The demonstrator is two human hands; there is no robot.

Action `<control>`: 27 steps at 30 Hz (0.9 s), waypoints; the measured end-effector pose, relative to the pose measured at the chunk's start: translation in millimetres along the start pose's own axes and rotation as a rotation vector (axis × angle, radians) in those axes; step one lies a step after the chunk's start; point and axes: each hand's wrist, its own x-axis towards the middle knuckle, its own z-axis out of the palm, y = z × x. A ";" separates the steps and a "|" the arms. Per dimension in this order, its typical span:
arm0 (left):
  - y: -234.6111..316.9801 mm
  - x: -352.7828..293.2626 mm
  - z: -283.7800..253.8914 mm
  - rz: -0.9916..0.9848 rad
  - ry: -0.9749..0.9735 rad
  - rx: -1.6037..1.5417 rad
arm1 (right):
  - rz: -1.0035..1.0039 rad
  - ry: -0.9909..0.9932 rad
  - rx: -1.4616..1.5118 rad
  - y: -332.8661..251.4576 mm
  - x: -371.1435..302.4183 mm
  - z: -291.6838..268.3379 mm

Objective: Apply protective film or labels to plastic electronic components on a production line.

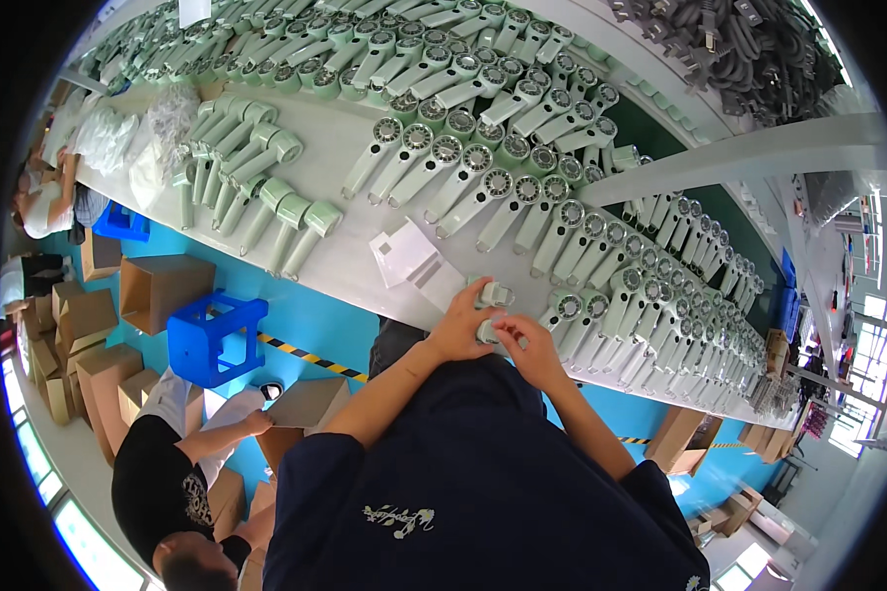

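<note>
Your left hand wraps the pale green fan, likely light and rigid, best gripped mid-body; your right hand, alongside, has unclear hold.

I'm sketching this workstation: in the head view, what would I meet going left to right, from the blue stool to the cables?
Blue stool, flat white piece, left hand, right hand, dark cables.

From my station I see the left forearm and right forearm angled inward, left hand curled, fingers forward, right hand just beside it, its fingers bent.
</note>
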 end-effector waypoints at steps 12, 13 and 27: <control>3.8 2.3 -1.5 -0.023 -0.009 -0.022 | -0.092 -0.069 -0.123 0.8 7.6 2.3; 4.0 2.6 -1.4 -0.024 -0.007 -0.012 | -0.096 -0.063 -0.130 0.5 8.0 2.9; 1.7 3.7 0.3 -0.021 -0.004 -0.020 | -0.128 -0.055 -0.158 -2.6 9.8 4.1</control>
